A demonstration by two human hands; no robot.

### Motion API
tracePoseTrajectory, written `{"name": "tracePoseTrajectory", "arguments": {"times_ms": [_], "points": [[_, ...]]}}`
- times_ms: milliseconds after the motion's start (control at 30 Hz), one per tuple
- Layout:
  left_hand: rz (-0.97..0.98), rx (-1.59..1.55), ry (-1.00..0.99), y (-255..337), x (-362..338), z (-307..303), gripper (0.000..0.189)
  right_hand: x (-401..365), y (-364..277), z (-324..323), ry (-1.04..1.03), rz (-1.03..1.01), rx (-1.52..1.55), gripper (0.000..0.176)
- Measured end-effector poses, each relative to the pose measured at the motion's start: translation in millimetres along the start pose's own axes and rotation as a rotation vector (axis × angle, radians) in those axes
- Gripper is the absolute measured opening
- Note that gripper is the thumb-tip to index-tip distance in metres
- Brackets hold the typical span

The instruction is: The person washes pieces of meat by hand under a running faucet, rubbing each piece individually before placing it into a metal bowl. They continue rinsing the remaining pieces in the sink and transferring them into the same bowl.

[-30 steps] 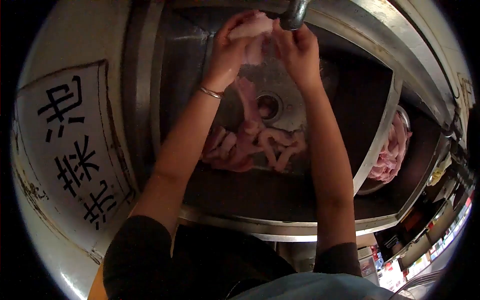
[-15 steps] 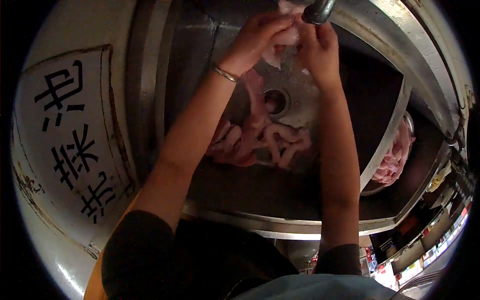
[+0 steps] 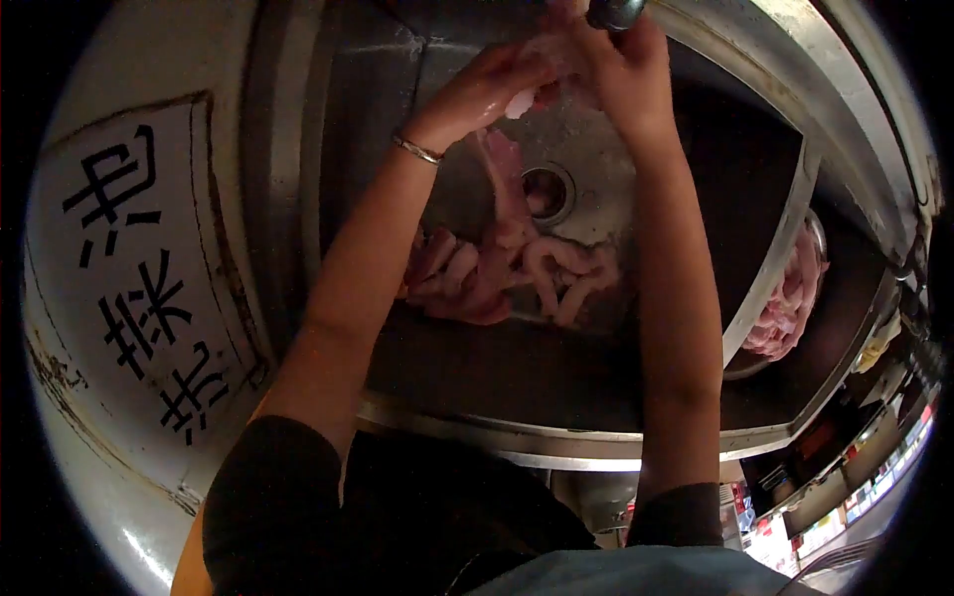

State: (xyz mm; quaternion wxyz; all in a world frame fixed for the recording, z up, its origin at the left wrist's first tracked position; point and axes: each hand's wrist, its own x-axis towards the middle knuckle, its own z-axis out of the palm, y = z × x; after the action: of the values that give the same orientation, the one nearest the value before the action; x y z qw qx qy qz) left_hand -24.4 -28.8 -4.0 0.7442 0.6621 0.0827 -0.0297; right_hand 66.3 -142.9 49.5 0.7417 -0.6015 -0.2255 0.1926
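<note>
Compared with half a second back, the left hand (image 3: pixel 487 89) has slid a bit lower and to the left, the bracelet (image 3: pixel 417 151) going with it, and the strip of meat (image 3: pixel 527 97) looks more pulled out between the two hands than bunched up. The right hand (image 3: pixel 624 77) has crept up closer to the tap (image 3: pixel 614 12), which now sits right at the top edge. The pile of meat (image 3: pixel 517 273) on the sink floor hasn't budged

Hard to make out: the tap is mostly cut off by the frame, so I can't see any water. The right hand shows its back, so the fingertips are hidden. The upper end of the strip gets lost between the hands in the dark

The strip itself is pale pink, wet-looking and floppy. It's held up under the tap, above the drain (image 3: pixel 545 191), well clear of the pile. Left hand's fingers are curled shut around the lower, paler end, and the right hand is closed on the top end as far as I can tell

Far left there's a painted sign (image 3: pixel 139 278) on the counter by the sink (image 3: pixel 556 452), far right a bowl (image 3: pixel 817 233) full of more pink meat
</note>
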Motion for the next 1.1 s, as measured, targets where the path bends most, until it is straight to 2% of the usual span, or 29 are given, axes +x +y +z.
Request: {"name": "tracePoseTrajectory", "arguments": {"times_ms": [67,100,167,200,267,300,333,367,400,467,500,567,600,667,700,767,800,867,900,967,1000,1067,1100], "points": [[0.15,-0.091,0.004,-4.8,0.0,2.1,0.021,0.6,7.1,-8.8,-0.097,0.276,0.099,0.018],[0.15,-0.091,0.007,-1.5,3.1,10.3,0.021,-0.4,11.1,-7.9,-0.1,0.277,0.1,0.018],[0.366,-0.356,0.282,6.6,7.4,32.7,0.028,-3.7,18.8,-2.6,0.016,0.067,-0.033,0.02],[0.365,-0.355,0.286,30.1,10.4,36.7,0.028,-4.3,14.3,2.0,0.013,0.069,-0.031,0.02],[-0.16,-0.66,0.48,84.8,19.1,39.5,0.06,-6.0,-1.4,11.2,-0.003,0.143,-0.033,0.02],[-0.156,-0.662,0.48,69.9,19.4,35.6,0.06,-5.8,0.8,9.7,-0.006,0.141,-0.035,0.02],[0.069,-0.38,0.332,42.1,19.6,28.3,0.057,-6.4,5.4,6.9,-0.039,0.097,0.06,0.019],[0.286,-0.095,0.18,39.1,17.8,26.3,0.055,-6.2,3.0,8.5,-0.07,0.055,0.157,0.018],[0.285,-0.095,0.18,36.2,18.0,24.9,0.055,-6.2,-0.4,9.2,-0.07,0.055,0.157,0.018],[0.173,0.015,0.158,36.4,17.7,23.7,0.052,-6.2,-9.7,10.6,0.036,0.269,0.152,0.016],[0.173,0.015,0.157,38.2,15.1,21.6,0.052,-5.9,-8.2,10.1,0.037,0.269,0.153,0.016],[-0.049,-0.128,0.114,40.3,10.3,17.2,0.051,-4.7,-2.1,7.5,0.037,0.19,0.057,0.015],[-0.049,-0.128,0.114,34.1,11.4,17.9,0.051,-4.3,-0.3,4.9,0.037,0.191,0.057,0.015],[0.043,0.087,0.324,16.7,17.8,22.2,0.052,-3.8,4.4,-3.2,-0.085,0.066,0.055,0.013],[0.042,0.087,0.323,12.2,23.3,24.1,0.052,-4.3,11.4,-6.5,-0.083,0.067,0.055,0.013],[0.498,0.183,0.275,9.2,30.7,28.6,0.05,-5.8,29.8,-11.5,0.017,0.155,-0.109,0.013],[0.496,0.184,0.277,10.8,32.1,28.8,0.05,-3.9,36.3,-15.8,0.016,0.157,-0.108,0.013],[0.484,0.567,0.333,15.4,35.0,27.2,0.05,-0.6,45.1,-22.3,-0.036,-0.498,-1.034,0.015],[0.482,0.569,0.334,8.0,35.2,27.1,0.05,0.6,28.5,-13.8,-0.037,-0.498,-1.031,0.015],[0.732,1.062,0.32,-17.0,33.8,25.0,0.054,1.6,-3.7,-1.4,0.318,0.179,-0.014,0.015],[0.73,1.064,0.32,-25.1,33.3,22.0,0.054,1.9,-3.2,-4.0,0.317,0.18,-0.013,0.015],[0.574,1.127,0.043,-35.9,34.2,17.1,0.059,4.1,-1.2,-13.6,0.157,0.016,0.224,0.016],[0.576,1.126,0.044,-27.0,33.3,19.8,0.059,9.6,7.4,-13.8,0.156,0.014,0.222,0.016]]}}
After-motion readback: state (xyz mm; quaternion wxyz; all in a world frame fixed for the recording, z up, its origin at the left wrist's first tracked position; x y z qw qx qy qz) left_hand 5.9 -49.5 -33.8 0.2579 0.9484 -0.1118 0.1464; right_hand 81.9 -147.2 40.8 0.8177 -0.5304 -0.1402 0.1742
